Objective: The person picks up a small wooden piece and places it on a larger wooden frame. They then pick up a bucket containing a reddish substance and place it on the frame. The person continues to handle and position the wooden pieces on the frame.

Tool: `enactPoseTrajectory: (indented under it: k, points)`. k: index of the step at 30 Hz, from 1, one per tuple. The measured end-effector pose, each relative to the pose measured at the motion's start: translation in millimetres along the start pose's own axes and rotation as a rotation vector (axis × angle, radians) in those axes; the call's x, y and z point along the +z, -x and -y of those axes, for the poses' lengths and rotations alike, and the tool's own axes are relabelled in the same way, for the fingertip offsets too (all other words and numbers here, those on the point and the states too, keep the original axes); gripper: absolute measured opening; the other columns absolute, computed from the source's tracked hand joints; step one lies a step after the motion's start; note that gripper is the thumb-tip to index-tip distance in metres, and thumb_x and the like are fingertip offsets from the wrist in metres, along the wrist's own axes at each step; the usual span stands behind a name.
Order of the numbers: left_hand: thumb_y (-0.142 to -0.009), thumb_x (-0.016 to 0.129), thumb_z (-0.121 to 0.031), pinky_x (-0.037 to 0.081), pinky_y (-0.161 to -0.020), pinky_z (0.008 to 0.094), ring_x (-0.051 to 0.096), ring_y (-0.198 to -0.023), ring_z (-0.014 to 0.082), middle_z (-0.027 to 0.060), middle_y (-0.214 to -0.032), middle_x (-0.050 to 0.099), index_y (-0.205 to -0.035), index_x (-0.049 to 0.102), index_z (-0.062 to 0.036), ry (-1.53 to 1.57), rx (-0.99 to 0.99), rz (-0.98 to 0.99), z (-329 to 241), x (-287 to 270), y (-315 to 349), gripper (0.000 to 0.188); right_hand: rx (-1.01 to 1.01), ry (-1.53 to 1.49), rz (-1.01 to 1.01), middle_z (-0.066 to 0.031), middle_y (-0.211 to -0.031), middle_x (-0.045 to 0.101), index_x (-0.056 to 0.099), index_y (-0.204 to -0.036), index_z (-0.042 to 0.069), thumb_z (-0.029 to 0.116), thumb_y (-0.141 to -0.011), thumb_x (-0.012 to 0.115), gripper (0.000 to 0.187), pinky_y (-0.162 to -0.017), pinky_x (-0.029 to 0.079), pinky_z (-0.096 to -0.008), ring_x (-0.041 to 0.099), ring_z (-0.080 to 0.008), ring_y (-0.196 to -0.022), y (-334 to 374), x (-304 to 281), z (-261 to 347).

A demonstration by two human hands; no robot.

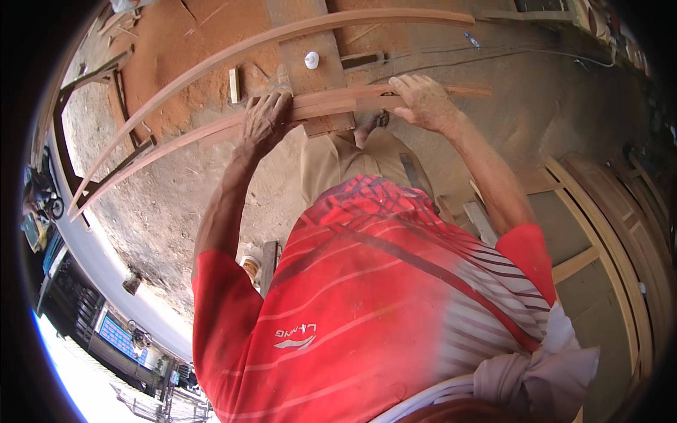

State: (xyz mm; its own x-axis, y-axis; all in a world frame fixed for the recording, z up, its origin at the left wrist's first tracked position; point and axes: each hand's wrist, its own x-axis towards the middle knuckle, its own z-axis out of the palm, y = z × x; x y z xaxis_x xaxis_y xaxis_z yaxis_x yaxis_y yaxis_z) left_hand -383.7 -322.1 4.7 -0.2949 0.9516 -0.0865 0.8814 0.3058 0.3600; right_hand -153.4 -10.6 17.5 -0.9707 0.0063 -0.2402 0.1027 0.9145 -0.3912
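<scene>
Across a narrow plank bench (303,42) lie long reddish wooden strips (324,107), side by side near my body. My left hand (266,121) is closed over them left of the bench, fingers over the far edge. Farther right, my right hand (425,103) grips the same strips close to their right ends, its thumb on the near side. Beyond them, another long wooden strip (282,32) crosses the bench, apart from my hands. A small white bottle (311,60) stands on the bench between the strips.
A short pale wood block (234,86) lies left of the bench. Dark wooden frame pieces (120,106) stand at the far left. On the right lean several wooden door or window frames (592,247). Reddish sawdust (169,49) covers the ground, and a cable (550,51) runs at the far right.
</scene>
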Motion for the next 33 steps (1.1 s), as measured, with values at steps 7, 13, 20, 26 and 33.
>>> enactPoseTrajectory:
  k: [7,13,20,26,33]
  points:
    - [-0.082,0.082,-0.034,0.037,-0.111,0.0502,0.059,-0.119,0.03,0.0077,-0.122,0.063,-0.133,0.054,-0.0119,-0.045,-0.161,-0.028,17.4,19.1,18.3,0.061,-0.13,-0.015,-0.106,-0.0144,-0.112,0.067,0.058,-0.129,0.001,0.033,-0.077,0.085,0.066,-0.089,0.056,-0.0434,0.069,-0.0324,-0.103,-21.8,44.5,-4.6]
    - [-0.084,0.08,-0.035,0.029,-0.117,0.0511,0.048,-0.139,0.027,0.0064,-0.139,0.059,-0.141,0.053,-0.0149,-0.081,-0.309,-0.153,10.5,38.8,33.8,0.065,-0.174,-0.014,-0.136,-0.0154,-0.11,0.066,0.055,-0.128,0.002,0.029,-0.075,0.088,0.069,-0.086,0.057,-0.0429,0.069,-0.0334,-0.101,-31.6,54.2,2.1]
    - [-0.081,0.087,-0.04,0.022,-0.122,0.055,0.029,-0.152,0.039,0.0139,-0.164,0.033,-0.162,0.034,-0.021,-0.064,-0.859,-0.595,-56.6,62.9,37.7,0.098,-0.178,-0.028,-0.06,-0.0172,-0.114,0.066,0.055,-0.131,0.001,0.024,-0.076,0.087,0.068,-0.085,0.057,-0.044,0.069,-0.0355,-0.102,-46.2,45.4,2.8]
    - [-0.089,0.081,-0.051,0.045,-0.108,0.0488,0.056,-0.127,0.0341,0.029,-0.137,0.053,-0.155,0.031,0.0031,1.76,-1.328,-1.46,-105.6,129.6,-13.3,0.098,-0.245,-0.025,-0.019,-0.0181,-0.108,0.066,0.055,-0.13,0.0,0.029,-0.079,0.085,0.066,-0.078,0.059,-0.0437,0.071,-0.0358,-0.093,-42.2,42.2,3.4]
    - [-0.092,0.08,-0.043,0.058,-0.065,0.0385,0.069,-0.072,0.0234,0.0142,-0.088,0.068,-0.117,0.057,0.0085,1.562,-1.331,-1.818,-63.8,120.1,-87.9,0.061,-0.338,-0.019,-0.005,-0.0168,-0.102,0.066,0.055,-0.129,-0.002,0.041,-0.086,0.08,0.065,-0.074,0.06,-0.0422,0.072,-0.0349,-0.089,-47.0,33.1,-6.5]
